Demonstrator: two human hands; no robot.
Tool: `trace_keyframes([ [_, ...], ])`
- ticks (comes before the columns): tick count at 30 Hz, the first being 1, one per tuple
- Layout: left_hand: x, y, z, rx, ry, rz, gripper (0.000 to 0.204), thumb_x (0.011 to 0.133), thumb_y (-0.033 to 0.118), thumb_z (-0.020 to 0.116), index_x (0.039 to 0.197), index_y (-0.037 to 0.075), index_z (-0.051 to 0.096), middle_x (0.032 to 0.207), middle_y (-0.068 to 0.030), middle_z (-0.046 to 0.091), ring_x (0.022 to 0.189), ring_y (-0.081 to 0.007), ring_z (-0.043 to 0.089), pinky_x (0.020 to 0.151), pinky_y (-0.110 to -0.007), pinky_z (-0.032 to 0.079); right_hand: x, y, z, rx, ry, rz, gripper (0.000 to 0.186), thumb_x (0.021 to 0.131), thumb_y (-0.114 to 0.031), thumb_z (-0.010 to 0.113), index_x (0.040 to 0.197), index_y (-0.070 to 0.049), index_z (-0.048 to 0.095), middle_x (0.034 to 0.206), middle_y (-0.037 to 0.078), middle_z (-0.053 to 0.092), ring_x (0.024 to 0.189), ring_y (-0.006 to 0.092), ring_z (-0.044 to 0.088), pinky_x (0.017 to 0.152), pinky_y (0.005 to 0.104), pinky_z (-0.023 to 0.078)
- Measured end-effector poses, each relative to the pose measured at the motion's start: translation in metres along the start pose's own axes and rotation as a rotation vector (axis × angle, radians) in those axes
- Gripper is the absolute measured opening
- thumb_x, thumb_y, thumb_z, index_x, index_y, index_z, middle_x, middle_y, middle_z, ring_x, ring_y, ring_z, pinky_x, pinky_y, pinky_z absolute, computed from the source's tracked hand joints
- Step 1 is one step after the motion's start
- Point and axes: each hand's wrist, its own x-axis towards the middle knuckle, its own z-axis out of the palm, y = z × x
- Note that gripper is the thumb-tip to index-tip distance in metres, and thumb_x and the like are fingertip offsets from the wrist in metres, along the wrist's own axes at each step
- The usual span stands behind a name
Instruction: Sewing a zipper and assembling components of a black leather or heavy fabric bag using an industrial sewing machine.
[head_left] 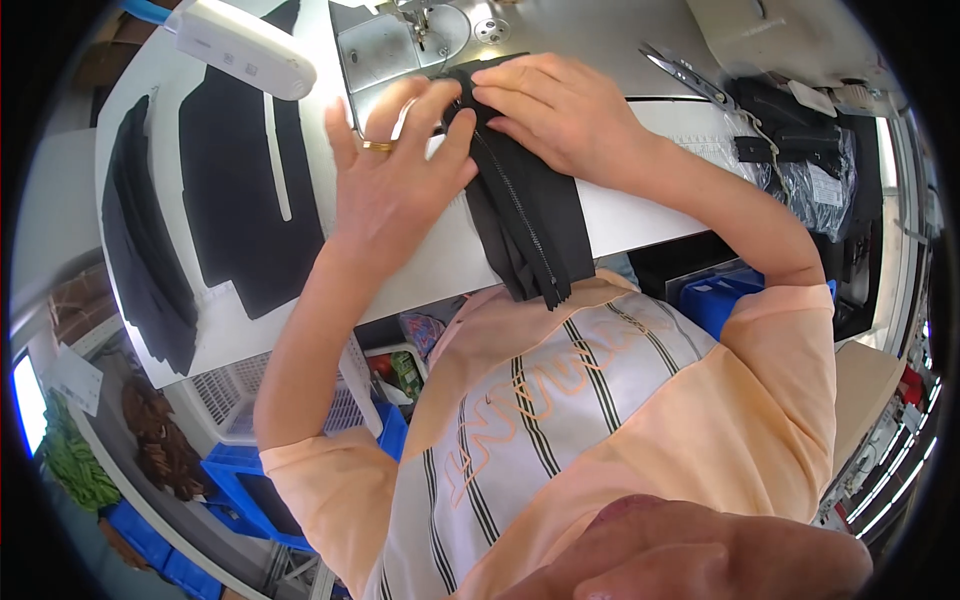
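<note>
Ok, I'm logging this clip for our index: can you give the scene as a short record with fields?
setting: white sewing table
left hand: flat, gold ring, pressing the black zipper strip
right hand: pressing the strip near the sewing machine needle plate
nearby: scissors, black fabric pieces

I am seeing the zippered fabric strip (530,215) lying on the sewing table (640,215) under both hands, cut fabric panels (240,190) lying to its left, scissors (690,75) lying to its right.
</note>
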Motion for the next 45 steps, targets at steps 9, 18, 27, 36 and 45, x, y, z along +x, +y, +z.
trace_keyframes([
  [9, -0.003, -0.006, 0.001, -0.077, 0.018, 0.137, 0.028, 0.075, 0.007, 0.064, 0.103, 0.003, 0.067, 0.108, -0.0072, 0.064, 0.085, -0.0182, 0.067, 0.091, -0.038, 0.052, 0.002, -0.002, 0.002, 0.020, 0.013, 0.019, 0.028, 0.080, -0.021, 0.072, 0.104, -0.008, 0.066, 0.110, 0.001, 0.066, 0.098, 0.0181, 0.062, 0.078, 0.0299, 0.054],
  [18, -0.003, -0.015, 0.003, -0.184, 0.028, 0.081, 0.029, 0.075, 0.007, 0.065, 0.104, 0.005, 0.069, 0.108, -0.0070, 0.065, 0.093, -0.0214, 0.065, 0.087, -0.041, 0.053, 0.005, -0.003, 0.000, 0.064, -0.013, 0.053, 0.023, 0.079, -0.020, 0.073, 0.097, -0.010, 0.062, 0.107, 0.001, 0.065, 0.096, 0.0172, 0.062, 0.075, 0.0287, 0.054],
  [27, -0.008, -0.012, 0.007, -0.057, 0.064, 0.026, 0.028, 0.076, 0.010, 0.065, 0.103, 0.011, 0.070, 0.108, -0.0040, 0.065, 0.100, -0.0196, 0.063, 0.096, -0.051, 0.041, 0.006, -0.004, 0.000, 0.074, -0.002, 0.060, 0.030, 0.078, -0.020, 0.073, 0.106, -0.011, 0.063, 0.106, 0.002, 0.064, 0.096, 0.0181, 0.062, 0.077, 0.0296, 0.054],
  [36, -0.009, -0.012, 0.006, -0.022, 0.066, 0.023, 0.026, 0.078, 0.012, 0.065, 0.103, 0.012, 0.070, 0.107, -0.0030, 0.066, 0.098, -0.0183, 0.063, 0.097, -0.054, 0.039, 0.007, -0.007, -0.001, 0.034, -0.062, 0.059, 0.036, 0.078, -0.020, 0.072, 0.112, -0.016, 0.063, 0.107, 0.002, 0.061, 0.100, 0.0202, 0.059, 0.082, 0.0330, 0.052],
  [45, -0.009, -0.017, 0.012, -0.192, 0.054, -0.085, 0.020, 0.079, 0.008, 0.070, 0.099, 0.009, 0.068, 0.105, 0.0010, 0.066, 0.096, -0.0164, 0.063, 0.098, -0.054, 0.036, 0.006, -0.006, 0.001, 0.014, -0.095, 0.053, 0.034, 0.078, -0.018, 0.072, 0.112, -0.016, 0.063, 0.107, 0.001, 0.060, 0.100, 0.0198, 0.057, 0.083, 0.0337, 0.050],
])
